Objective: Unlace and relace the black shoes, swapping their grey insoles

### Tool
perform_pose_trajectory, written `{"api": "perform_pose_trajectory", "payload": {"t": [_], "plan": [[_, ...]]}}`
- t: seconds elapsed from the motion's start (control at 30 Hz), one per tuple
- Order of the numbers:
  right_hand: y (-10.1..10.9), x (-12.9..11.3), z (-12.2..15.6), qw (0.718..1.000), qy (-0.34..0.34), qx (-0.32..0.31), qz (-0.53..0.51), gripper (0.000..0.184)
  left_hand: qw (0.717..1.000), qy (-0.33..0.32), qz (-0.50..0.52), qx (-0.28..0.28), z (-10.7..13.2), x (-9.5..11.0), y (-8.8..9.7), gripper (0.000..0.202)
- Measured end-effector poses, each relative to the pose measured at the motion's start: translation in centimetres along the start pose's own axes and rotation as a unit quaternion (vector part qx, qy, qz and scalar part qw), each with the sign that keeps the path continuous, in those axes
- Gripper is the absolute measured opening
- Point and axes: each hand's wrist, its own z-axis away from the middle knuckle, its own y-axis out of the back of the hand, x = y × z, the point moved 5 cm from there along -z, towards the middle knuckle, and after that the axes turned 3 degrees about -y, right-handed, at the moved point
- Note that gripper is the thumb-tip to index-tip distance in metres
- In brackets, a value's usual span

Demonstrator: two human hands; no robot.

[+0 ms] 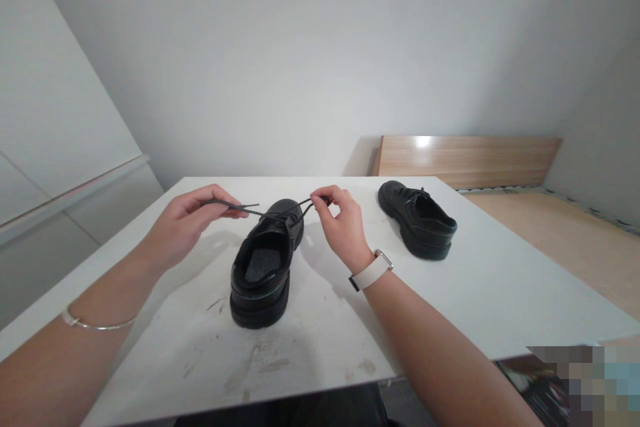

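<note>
A black lace-up shoe stands upright on the white table, its heel towards me and its toe pointing away. My left hand, left of the shoe, pinches a black shoelace, and a loose end pokes out past the fingers. On the other side, my right hand grips the lace between thumb and fingers. Both stretches of lace run to the shoe's throat, above the tongue. Part of the lace inside each hand is hidden. The matching black shoe rests apart at the right, its lace tied.
The white table has dark scuff marks near its front edge. A grey wall rises behind it. Beyond the right edge lies a wooden bed frame with a headboard. A pale cabinet stands at the left.
</note>
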Motion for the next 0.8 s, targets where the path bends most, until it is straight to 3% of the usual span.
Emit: {"api": "perform_pose_trajectory", "payload": {"t": [0.07,0.1,0.2,0.27,0.33,0.43,0.5,0.6,0.8], "plan": [[-0.3,-0.1,-0.1,0.988,-0.044,-0.028,-0.146,0.013,0.991,0.003,0.118,-0.056,0.4,0.4,-0.6,0.017],[-0.6,-0.2,0.0,0.969,-0.076,-0.058,-0.228,0.016,0.985,-0.002,0.15,-0.091,0.6,0.7,-0.9,0.019],[-1.3,-0.9,0.3,0.885,-0.15,-0.168,-0.407,0.033,0.969,-0.031,0.169,-0.178,1.1,1.4,-1.8,0.041],[-1.5,-1.2,0.4,0.86,-0.158,-0.209,-0.437,0.041,0.973,-0.035,0.147,-0.172,1.0,1.2,-2.1,0.059],[-1.5,-0.5,0.3,0.881,-0.154,-0.195,-0.402,0.043,0.991,-0.026,0.084,-0.103,0.6,0.4,-2.1,0.062],[-1.6,1.6,0.0,0.944,-0.145,-0.131,-0.267,0.032,0.998,0.006,-0.062,0.003,0.4,-1.3,-2.4,0.042],[-2.1,2.8,0.1,0.97,-0.132,-0.118,-0.167,0.02,0.992,0.034,-0.119,0.007,0.4,-2.4,-3.1,0.041],[-3.3,3.7,0.7,0.979,-0.122,-0.146,-0.068,0.013,0.989,0.044,-0.138,-0.013,0.5,-3.3,-3.7,0.044],[-4.4,3.6,1.4,0.986,-0.096,-0.131,-0.041,0.009,0.987,0.047,-0.152,-0.006,0.4,-3.5,-3.4,0.037]]}}
